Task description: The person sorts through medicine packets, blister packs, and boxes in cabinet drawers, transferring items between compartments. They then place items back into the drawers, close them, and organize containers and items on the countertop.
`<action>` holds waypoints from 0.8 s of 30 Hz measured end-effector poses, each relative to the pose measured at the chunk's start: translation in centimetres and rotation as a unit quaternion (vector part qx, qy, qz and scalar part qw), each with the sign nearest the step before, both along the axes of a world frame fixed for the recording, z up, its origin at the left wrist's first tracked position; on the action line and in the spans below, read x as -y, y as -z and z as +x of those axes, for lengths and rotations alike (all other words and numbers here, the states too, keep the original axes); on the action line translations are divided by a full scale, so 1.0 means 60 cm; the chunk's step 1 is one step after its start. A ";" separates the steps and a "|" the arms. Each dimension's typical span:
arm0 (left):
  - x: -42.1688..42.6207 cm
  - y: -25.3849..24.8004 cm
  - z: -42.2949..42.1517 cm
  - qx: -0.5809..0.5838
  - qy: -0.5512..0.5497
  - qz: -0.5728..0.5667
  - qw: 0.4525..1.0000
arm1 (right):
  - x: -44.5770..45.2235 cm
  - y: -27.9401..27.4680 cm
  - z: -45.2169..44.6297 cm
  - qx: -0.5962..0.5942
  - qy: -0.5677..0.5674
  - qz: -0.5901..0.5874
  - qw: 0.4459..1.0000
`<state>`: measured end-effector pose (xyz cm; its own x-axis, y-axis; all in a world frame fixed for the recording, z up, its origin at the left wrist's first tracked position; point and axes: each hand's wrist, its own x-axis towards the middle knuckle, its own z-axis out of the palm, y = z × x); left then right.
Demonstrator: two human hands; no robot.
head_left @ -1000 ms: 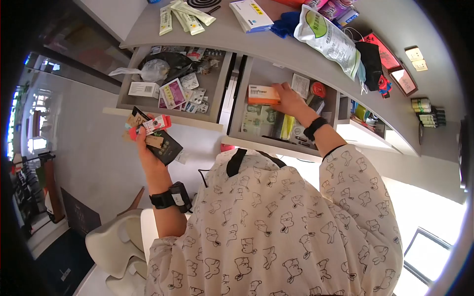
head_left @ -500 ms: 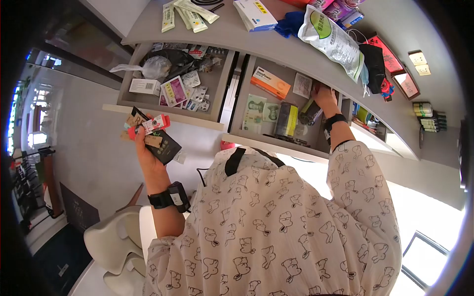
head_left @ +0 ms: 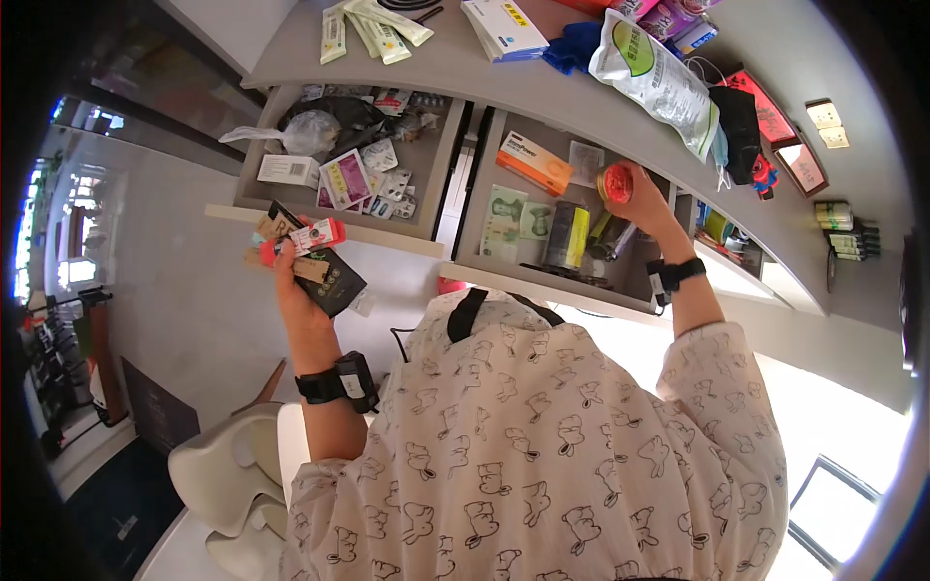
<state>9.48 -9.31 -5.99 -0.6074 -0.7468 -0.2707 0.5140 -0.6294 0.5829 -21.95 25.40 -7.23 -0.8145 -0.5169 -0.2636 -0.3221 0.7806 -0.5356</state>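
My right hand (head_left: 643, 201) is closed around a small round container with a red top (head_left: 616, 183), above the right drawer (head_left: 620, 302). Below it in that drawer lie an orange and white box (head_left: 534, 163), green banknotes (head_left: 504, 222), a dark package with a yellow band (head_left: 567, 235) and some dark cylindrical items (head_left: 612, 237). My left hand (head_left: 302, 290) grips a bunch of flat packets, among them a black packet (head_left: 331, 281) and a red and white one (head_left: 318, 235). This hand stays in front of the left drawer (head_left: 329, 225).
Medicine blister packs (head_left: 393, 184), a white box (head_left: 288, 170) and a clear plastic bag (head_left: 308, 133) fill the left drawer. On the desk are stick packets (head_left: 383, 39), blue and white boxes (head_left: 504, 29), a white pouch (head_left: 654, 82) and a black mask (head_left: 736, 131). White chairs (head_left: 228, 470) stand lower left.
My right hand has lifted from the right side of the drawer, now with the red-topped container in it. My left hand keeps its packets and has barely moved.
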 end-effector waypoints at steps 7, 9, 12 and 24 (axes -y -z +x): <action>0.001 0.007 -0.015 0.001 0.043 -0.030 0.999 | 0.029 -0.092 0.062 -0.039 -0.126 -0.088 0.987; 0.000 0.006 -0.021 0.003 0.048 -0.035 0.998 | 0.015 -0.065 0.045 -0.024 -0.106 -0.089 0.990; -0.012 -0.010 -0.029 0.004 0.041 -0.026 0.999 | -0.003 -0.017 0.002 -0.016 -0.032 -0.004 0.999; -0.019 -0.006 -0.010 0.016 0.013 0.001 1.000 | 0.035 0.122 -0.044 -0.214 -0.178 0.269 0.922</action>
<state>8.88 -8.19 -5.61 -0.6180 -0.7300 -0.2918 0.4781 -0.6437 0.5976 -24.57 23.31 -14.53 -0.7075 -0.6596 -0.2538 -0.7009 0.7008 0.1327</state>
